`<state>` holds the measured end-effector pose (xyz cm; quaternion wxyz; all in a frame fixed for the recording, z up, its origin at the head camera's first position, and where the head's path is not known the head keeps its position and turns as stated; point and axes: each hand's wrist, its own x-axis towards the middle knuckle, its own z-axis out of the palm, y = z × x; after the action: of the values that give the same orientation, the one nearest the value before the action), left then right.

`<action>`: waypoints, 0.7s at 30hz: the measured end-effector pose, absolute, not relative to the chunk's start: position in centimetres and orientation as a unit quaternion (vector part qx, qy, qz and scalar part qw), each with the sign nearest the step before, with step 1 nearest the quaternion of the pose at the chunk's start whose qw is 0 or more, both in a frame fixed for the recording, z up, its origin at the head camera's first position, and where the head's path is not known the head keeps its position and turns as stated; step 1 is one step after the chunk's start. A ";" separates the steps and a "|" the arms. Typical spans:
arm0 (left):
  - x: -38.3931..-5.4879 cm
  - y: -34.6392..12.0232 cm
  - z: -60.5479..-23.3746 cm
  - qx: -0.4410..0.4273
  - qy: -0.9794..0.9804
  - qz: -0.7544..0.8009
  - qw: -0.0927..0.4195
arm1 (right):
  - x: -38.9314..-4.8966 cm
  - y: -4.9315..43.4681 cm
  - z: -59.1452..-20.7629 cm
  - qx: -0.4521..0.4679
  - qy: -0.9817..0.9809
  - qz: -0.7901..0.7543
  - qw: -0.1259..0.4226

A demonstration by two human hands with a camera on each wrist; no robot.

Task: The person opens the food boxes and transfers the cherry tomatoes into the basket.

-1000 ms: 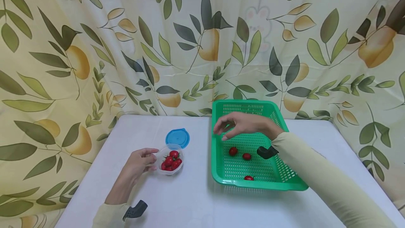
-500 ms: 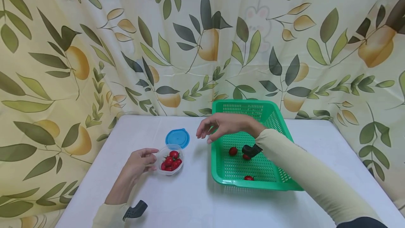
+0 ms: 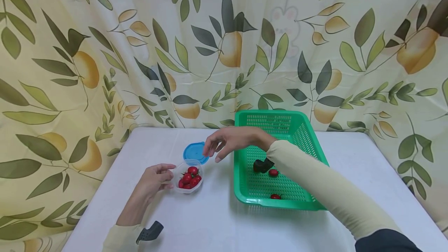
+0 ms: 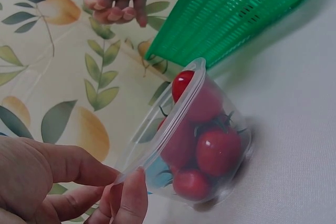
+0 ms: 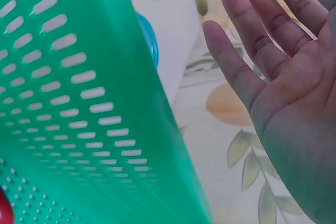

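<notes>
My left hand (image 3: 155,182) pinches the rim of a clear plastic container (image 4: 157,150) between thumb and finger. Inside it are several red cherry tomatoes (image 4: 218,150) with green stems. Behind the container lies a round blue lid (image 3: 193,151). My right hand (image 3: 234,141) hangs in the air beside the lid, covering its right edge in the head view. Its fingers (image 5: 239,72) are loosely bent, and nothing is seen in them. Under the right forearm stands a green plastic basket (image 3: 241,201), with red tomatoes (image 3: 273,172) on its floor.
A white cloth covers the table (image 3: 210,224). Right behind it hangs a curtain (image 3: 140,69) printed with leaves and fruit. The basket's raised left wall stands between its tomatoes and the container.
My right hand has moved left, from over the basket past its left wall to beside the blue lid. The left hand and the container have stayed in place.
</notes>
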<state>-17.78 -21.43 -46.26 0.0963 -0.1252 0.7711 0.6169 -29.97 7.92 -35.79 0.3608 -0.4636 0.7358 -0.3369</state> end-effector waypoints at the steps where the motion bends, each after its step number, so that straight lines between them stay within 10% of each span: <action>1: -17.8 -21.4 -46.2 -0.125 0.771 0.617 0.097 | -30.0 7.6 -35.8 -0.465 0.734 -0.336 0.363; 21: -17.9 -21.6 -46.0 -0.124 0.766 0.622 0.105 | -30.1 3.0 -37.4 -0.494 0.711 -0.307 0.395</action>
<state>-17.92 -21.60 -46.04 0.1046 -0.1238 0.7658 0.6223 -30.14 3.00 -37.45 0.3953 -0.4938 0.7112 -0.3068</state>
